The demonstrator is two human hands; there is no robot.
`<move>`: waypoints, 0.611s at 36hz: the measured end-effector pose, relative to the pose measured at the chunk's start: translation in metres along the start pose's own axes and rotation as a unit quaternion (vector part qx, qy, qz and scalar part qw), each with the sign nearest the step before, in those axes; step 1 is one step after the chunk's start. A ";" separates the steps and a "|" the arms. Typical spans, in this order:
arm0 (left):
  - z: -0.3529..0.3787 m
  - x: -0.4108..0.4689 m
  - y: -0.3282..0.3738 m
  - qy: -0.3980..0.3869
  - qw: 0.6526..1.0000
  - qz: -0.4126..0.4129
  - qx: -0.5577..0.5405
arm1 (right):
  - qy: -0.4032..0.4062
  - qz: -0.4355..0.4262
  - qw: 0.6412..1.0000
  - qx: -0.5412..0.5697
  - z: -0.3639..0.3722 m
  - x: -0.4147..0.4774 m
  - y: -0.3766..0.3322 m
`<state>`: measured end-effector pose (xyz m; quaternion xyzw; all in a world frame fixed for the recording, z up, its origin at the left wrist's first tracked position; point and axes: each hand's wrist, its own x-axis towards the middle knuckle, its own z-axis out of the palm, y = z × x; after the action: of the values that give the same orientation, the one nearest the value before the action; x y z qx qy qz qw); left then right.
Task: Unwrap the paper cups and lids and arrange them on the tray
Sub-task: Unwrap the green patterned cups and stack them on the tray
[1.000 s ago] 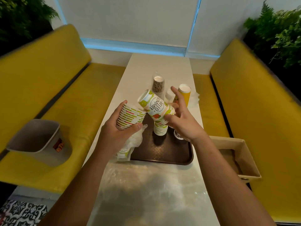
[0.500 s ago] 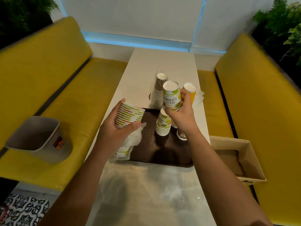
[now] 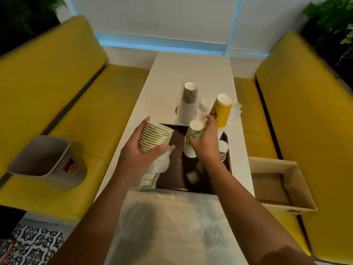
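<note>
Cups (image 3: 155,137) are held sideways by the left hand (image 3: 142,156); the upright stack (image 3: 193,139) on the tray (image 3: 191,180) is gripped by the right hand (image 3: 207,141), just beside.

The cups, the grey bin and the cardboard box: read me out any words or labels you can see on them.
Nothing reads in full.
White-and-green cup stack on the tray: printed lettering, mostly hidden by the right hand and blurred.
Grey bin: orange label with dark letters, too blurred to read.
Wrapped cup below the left hand: faint script, unreadable.
Yellow cup stack: a picture, no legible text.
Cardboard box: small dark mark, unreadable.
</note>
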<state>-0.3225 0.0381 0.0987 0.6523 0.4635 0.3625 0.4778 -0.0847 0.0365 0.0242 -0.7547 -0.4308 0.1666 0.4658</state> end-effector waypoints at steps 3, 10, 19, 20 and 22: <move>0.001 -0.001 0.001 0.002 1.000 0.000 0.004 | -0.001 -0.054 0.997 -0.062 -0.002 -0.003 0.001; 0.004 -0.005 0.008 -0.008 1.000 -0.002 0.023 | 0.082 -0.098 0.990 -0.062 -0.015 -0.017 -0.020; 0.006 -0.014 0.016 -0.033 0.998 0.013 0.052 | -0.177 -0.257 0.950 0.010 -0.063 -0.050 -0.085; 0.008 -0.016 0.016 -0.036 0.998 0.012 0.053 | -0.191 -0.260 0.946 0.012 -0.064 -0.051 -0.087; 0.009 -0.018 0.018 -0.041 0.998 0.009 0.055 | -0.207 -0.265 0.941 0.037 -0.068 -0.053 -0.090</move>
<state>-0.3155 0.0160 0.1131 0.6962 0.4565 0.3135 0.4567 -0.1145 -0.0266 0.1273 -0.5442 -0.6956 0.2053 0.4216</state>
